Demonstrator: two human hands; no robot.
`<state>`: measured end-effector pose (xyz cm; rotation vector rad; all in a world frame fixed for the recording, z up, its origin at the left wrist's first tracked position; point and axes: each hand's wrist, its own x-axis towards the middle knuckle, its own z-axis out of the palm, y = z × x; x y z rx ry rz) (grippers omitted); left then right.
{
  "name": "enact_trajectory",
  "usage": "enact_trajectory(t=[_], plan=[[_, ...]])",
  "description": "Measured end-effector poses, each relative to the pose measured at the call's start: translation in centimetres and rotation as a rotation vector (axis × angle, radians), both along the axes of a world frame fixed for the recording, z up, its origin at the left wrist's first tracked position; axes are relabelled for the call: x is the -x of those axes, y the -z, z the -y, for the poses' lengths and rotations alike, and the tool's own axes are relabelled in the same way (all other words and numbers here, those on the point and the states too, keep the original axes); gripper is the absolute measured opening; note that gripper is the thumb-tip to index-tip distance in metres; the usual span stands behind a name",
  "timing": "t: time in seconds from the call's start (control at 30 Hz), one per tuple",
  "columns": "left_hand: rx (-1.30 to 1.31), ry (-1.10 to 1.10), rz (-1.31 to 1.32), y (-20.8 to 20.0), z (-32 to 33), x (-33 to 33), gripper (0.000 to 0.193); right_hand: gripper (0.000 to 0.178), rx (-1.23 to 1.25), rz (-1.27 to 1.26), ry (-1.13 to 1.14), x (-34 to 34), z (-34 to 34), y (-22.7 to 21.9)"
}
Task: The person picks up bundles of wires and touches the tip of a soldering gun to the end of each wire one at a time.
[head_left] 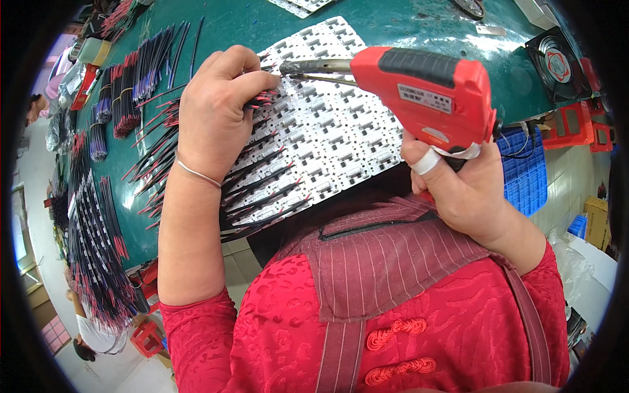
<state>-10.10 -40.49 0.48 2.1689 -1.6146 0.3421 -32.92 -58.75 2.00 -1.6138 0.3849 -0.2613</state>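
My right hand (462, 190), with white tape round its thumb, grips the handle of a red and black soldering gun (426, 88). The gun's long metal tip points left and reaches the fingertips of my left hand (219, 98). That hand is closed round a small bunch of red and black wires (262, 99), above a white circuit board panel (347, 131) with rows of small parts. Along the panel's left and near side, several black wires with red ends (265, 190) lie over its edge. The exact contact at the tip is too small to tell.
Bundled wires (124, 98) lie on the green table (419, 26) at the left, and a larger wire bundle (98, 242) hangs at its edge. A small fan (557, 65) stands at the far right, near a blue crate (524, 173) and red trays (567, 128). Another white panel (298, 5) lies at the back.
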Motion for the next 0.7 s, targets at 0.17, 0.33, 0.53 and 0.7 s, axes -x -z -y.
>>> enact_trajectory(t=[0.17, 0.33, 0.53, 0.7], plan=[[-0.012, -0.023, 0.018, 0.0, 0.0, 0.1, 0.042, 0.027, -0.116, 0.084, 0.016, -0.1, -0.2, -0.2], [0.047, 0.003, 0.089, 0.1, 0.3, 0.1, 0.029, 0.031, -0.124, 0.113, 0.003, 0.1, 0.2, -0.3], [0.020, 0.010, 0.118, -0.6, 0.1, 0.4, 0.030, 0.032, -0.142, 0.144, 0.003, 0.5, 0.0, -0.2], [0.054, 0.046, 0.219, -1.9, -0.7, 1.3, 0.036, 0.030, -0.128, 0.125, 0.020, 1.1, -0.2, -0.6]])
